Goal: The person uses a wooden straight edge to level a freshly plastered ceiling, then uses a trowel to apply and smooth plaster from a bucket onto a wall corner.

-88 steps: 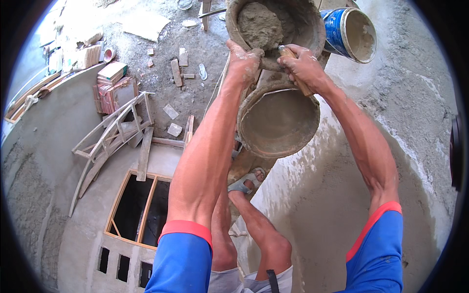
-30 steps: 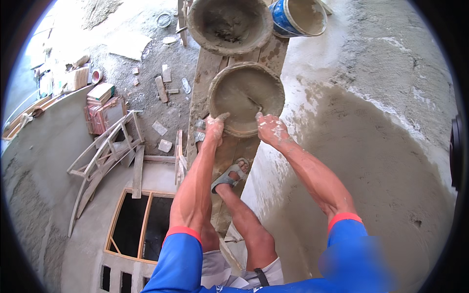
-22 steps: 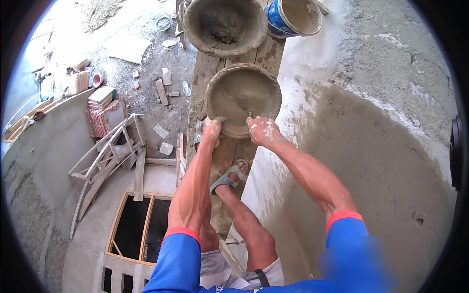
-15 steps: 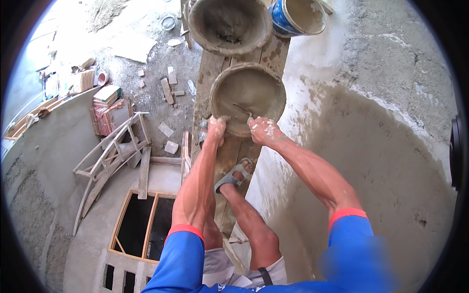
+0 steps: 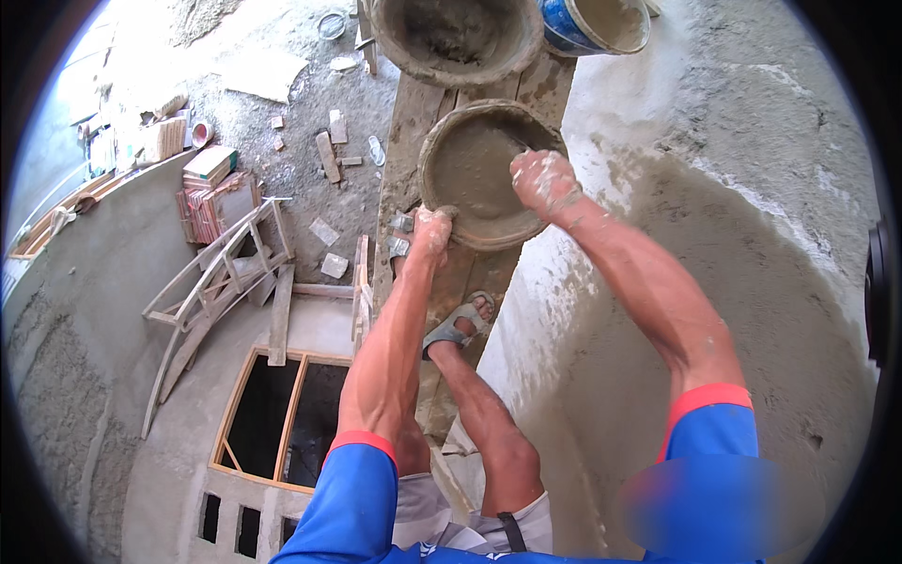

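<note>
A round, mortar-crusted tub (image 5: 437,141) of grey-brown slurry sits on a plank walkway (image 5: 409,127). My left hand (image 5: 434,227) grips the near-left part of its rim, fingers wrapped round it. Over the tub's right side my right hand (image 5: 545,183) is closed on a tool whose thin metal part pokes out toward the slurry; the rest is hidden by my fingers. Beyond, at the top edge, a second crusted tub (image 5: 404,52) with dark mortar remains inside stands beside a blue bucket (image 5: 562,26) containing grey residue. My sandalled foot (image 5: 460,320) rests on the boards below.
A plastered wall (image 5: 714,310) borders the plank on the right. Down left are a curved wooden frame (image 5: 221,273), stacked tiles (image 5: 211,207), scattered offcuts (image 5: 329,155) and a wood-framed opening (image 5: 296,414) with dark space behind, plus a curved plastered wall (image 5: 85,301).
Both hands left the upper tub for the lower one. In the last half second my right hand moved up and rightward over the slurry; my left hand stayed on the rim.
</note>
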A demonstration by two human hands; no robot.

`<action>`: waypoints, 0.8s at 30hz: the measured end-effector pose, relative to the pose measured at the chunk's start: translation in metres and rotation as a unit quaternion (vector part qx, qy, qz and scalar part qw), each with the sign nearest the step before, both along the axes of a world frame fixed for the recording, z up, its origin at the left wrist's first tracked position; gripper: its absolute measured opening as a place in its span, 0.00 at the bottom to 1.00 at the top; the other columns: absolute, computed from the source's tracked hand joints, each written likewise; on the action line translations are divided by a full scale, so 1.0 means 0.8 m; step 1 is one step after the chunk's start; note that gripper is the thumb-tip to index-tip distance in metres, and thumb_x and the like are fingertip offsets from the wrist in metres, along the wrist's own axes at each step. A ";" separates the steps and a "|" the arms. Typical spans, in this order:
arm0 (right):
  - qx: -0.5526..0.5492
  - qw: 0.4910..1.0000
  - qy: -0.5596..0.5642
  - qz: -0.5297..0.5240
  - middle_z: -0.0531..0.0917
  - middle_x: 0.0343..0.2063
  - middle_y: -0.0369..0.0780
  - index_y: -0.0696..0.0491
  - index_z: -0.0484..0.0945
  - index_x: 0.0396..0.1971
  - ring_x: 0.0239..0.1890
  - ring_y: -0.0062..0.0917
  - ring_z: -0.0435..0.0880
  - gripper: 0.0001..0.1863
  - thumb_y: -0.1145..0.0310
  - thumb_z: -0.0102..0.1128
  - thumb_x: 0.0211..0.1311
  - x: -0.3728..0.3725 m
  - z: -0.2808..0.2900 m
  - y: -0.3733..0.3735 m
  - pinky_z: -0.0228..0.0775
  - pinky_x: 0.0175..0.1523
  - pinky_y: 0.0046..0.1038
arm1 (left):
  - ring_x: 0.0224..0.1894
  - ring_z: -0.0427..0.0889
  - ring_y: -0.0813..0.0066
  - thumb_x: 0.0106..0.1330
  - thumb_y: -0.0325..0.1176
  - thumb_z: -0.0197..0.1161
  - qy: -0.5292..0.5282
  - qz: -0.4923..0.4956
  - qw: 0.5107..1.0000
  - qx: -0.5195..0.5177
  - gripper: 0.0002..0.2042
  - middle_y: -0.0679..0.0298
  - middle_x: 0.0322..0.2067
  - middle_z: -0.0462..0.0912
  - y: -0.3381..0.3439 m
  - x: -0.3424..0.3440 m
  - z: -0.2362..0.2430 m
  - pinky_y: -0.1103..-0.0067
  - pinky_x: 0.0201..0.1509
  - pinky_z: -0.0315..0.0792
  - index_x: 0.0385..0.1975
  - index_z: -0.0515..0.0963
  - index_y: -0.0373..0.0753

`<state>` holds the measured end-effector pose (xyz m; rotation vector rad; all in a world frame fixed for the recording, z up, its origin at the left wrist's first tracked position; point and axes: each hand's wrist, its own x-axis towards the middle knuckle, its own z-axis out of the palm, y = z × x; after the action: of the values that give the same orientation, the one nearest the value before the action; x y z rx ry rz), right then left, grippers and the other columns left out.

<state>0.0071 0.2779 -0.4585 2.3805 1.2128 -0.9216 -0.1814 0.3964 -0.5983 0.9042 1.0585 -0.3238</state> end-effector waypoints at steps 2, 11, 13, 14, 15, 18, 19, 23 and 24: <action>-0.003 0.997 0.078 0.024 0.85 0.29 0.43 0.51 0.85 0.27 0.34 0.37 0.86 0.09 0.72 0.56 0.48 0.018 -0.003 -0.003 0.79 0.39 0.34 | 0.30 0.83 0.66 0.60 0.27 0.55 0.025 0.008 0.997 0.066 0.14 0.59 0.35 0.81 0.000 -0.010 -0.011 0.69 0.26 0.79 0.46 0.74 0.36; 0.018 0.845 0.365 -0.390 0.80 0.26 0.44 0.55 0.76 0.48 0.16 0.25 0.75 0.20 0.63 0.59 0.56 -0.036 -0.006 -0.043 0.69 0.23 0.30 | 0.29 0.81 0.67 0.58 0.26 0.56 0.050 -0.036 0.997 0.037 0.13 0.60 0.33 0.80 -0.003 -0.003 0.023 0.70 0.26 0.77 0.43 0.74 0.37; 0.065 0.821 0.360 -0.438 0.78 0.22 0.41 0.54 0.75 0.51 0.15 0.21 0.73 0.22 0.64 0.59 0.55 -0.058 -0.004 -0.057 0.65 0.20 0.28 | 0.29 0.81 0.67 0.58 0.26 0.56 0.044 -0.045 0.997 0.047 0.13 0.60 0.34 0.80 -0.003 -0.006 0.008 0.70 0.26 0.77 0.43 0.73 0.37; 0.111 0.794 0.353 -0.482 0.76 0.19 0.37 0.53 0.74 0.54 0.15 0.17 0.70 0.24 0.65 0.60 0.55 -0.070 -0.006 -0.066 0.62 0.16 0.26 | 0.30 0.81 0.66 0.58 0.25 0.56 0.049 -0.043 0.998 0.027 0.13 0.60 0.34 0.80 0.000 -0.007 0.004 0.69 0.28 0.79 0.44 0.73 0.36; 0.132 0.777 0.351 -0.505 0.76 0.19 0.36 0.53 0.74 0.54 0.15 0.16 0.70 0.25 0.65 0.61 0.54 -0.081 -0.009 -0.076 0.63 0.18 0.23 | 0.31 0.82 0.66 0.58 0.25 0.56 0.053 -0.040 0.998 0.007 0.13 0.59 0.35 0.80 0.004 -0.009 0.001 0.67 0.30 0.81 0.44 0.72 0.36; 0.175 0.761 0.330 -0.530 0.83 0.36 0.43 0.52 0.75 0.54 0.20 0.24 0.78 0.27 0.62 0.64 0.52 -0.102 -0.003 -0.106 0.72 0.27 0.28 | 0.33 0.82 0.63 0.59 0.25 0.54 0.086 -0.077 0.993 0.001 0.13 0.57 0.36 0.80 0.002 0.004 0.018 0.65 0.33 0.82 0.45 0.72 0.35; 0.214 0.802 0.279 -0.483 0.83 0.42 0.47 0.51 0.75 0.54 0.27 0.31 0.82 0.26 0.62 0.63 0.53 -0.106 0.002 -0.110 0.75 0.31 0.33 | 0.33 0.82 0.63 0.59 0.25 0.54 0.085 -0.078 0.993 0.003 0.13 0.57 0.36 0.80 0.003 0.005 0.022 0.65 0.33 0.82 0.45 0.72 0.35; 0.342 0.906 0.034 -0.249 0.83 0.39 0.48 0.49 0.76 0.52 0.34 0.39 0.84 0.23 0.62 0.62 0.55 -0.109 0.012 -0.114 0.76 0.33 0.39 | 0.33 0.83 0.61 0.61 0.26 0.53 0.062 -0.016 0.998 -0.025 0.13 0.54 0.37 0.80 0.006 0.010 0.043 0.63 0.32 0.82 0.45 0.72 0.32; 0.228 0.934 0.014 -0.276 0.82 0.35 0.48 0.50 0.77 0.48 0.33 0.39 0.83 0.19 0.64 0.60 0.56 -0.100 0.026 -0.107 0.76 0.32 0.40 | 0.33 0.83 0.60 0.61 0.26 0.53 0.040 0.000 0.998 -0.048 0.13 0.53 0.37 0.80 0.006 0.012 0.050 0.62 0.32 0.82 0.45 0.71 0.31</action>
<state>-0.0733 0.1926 -0.4376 3.1917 0.8327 -0.8936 -0.1721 0.4012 -0.5580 0.8099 1.1073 -0.4105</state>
